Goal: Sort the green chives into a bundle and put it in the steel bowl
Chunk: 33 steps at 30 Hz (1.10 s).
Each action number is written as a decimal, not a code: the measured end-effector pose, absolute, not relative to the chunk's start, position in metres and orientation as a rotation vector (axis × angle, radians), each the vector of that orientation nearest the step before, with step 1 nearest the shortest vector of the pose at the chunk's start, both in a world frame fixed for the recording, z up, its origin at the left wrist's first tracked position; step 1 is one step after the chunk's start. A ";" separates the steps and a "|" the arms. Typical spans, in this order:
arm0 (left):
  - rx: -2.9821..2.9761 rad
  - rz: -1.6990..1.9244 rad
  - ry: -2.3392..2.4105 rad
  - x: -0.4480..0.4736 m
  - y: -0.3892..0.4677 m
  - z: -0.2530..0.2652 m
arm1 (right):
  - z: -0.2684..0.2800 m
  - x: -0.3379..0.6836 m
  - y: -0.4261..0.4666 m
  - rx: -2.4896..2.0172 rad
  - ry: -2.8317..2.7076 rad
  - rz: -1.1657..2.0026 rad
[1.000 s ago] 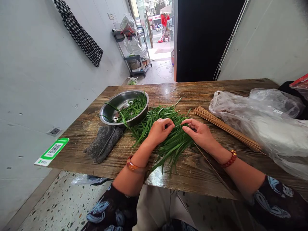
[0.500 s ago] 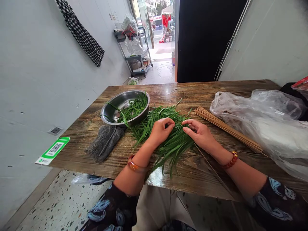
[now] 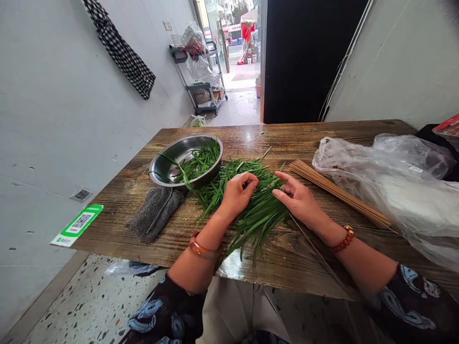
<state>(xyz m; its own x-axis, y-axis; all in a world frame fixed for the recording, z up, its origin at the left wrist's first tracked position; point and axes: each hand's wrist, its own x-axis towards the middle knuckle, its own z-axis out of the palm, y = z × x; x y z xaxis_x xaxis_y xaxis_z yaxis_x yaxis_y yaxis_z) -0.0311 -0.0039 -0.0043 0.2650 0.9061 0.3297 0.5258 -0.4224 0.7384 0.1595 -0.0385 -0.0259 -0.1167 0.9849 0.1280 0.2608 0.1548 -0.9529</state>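
A heap of long green chives [image 3: 265, 210] lies spread on the wooden table in front of me. Over its left side is my left hand [image 3: 239, 192], with thumb and forefinger pinched together; whatever may be between the tips is too small to make out. My right hand [image 3: 297, 197] is at the heap's right edge, thumb and forefinger apart, with nothing visible between them. Behind and left of the heap, a steel bowl [image 3: 167, 152] holds more loose chives [image 3: 202, 160]. A bundle of thin wooden skewers [image 3: 340, 193] lies right of my right hand.
A dark grey cloth [image 3: 156, 212] lies in front of the bowl. Clear plastic bags [image 3: 405, 191] cover the table's right side. A green QR-code card [image 3: 79, 224] is at the left edge of the wooden table [image 3: 132, 167]. Beyond stands a cart [image 3: 201, 86] near the doorway.
My left hand has shifted slightly left, away from the right one. The right hand's thumb and forefinger have opened a little wider. The heap and bowl look the same.
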 end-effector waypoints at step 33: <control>2.039 0.911 1.090 -0.021 -0.013 -0.001 | -0.027 0.161 -0.039 -1.246 -1.640 0.927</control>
<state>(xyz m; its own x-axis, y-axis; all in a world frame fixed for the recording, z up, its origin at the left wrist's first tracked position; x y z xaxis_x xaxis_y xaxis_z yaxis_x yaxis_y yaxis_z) -0.0215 -0.0125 -0.0007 0.4144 0.8687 0.2714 0.4210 -0.4474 0.7891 0.1606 -0.0394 -0.0272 -0.1370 0.9719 0.1913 0.3375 0.2274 -0.9135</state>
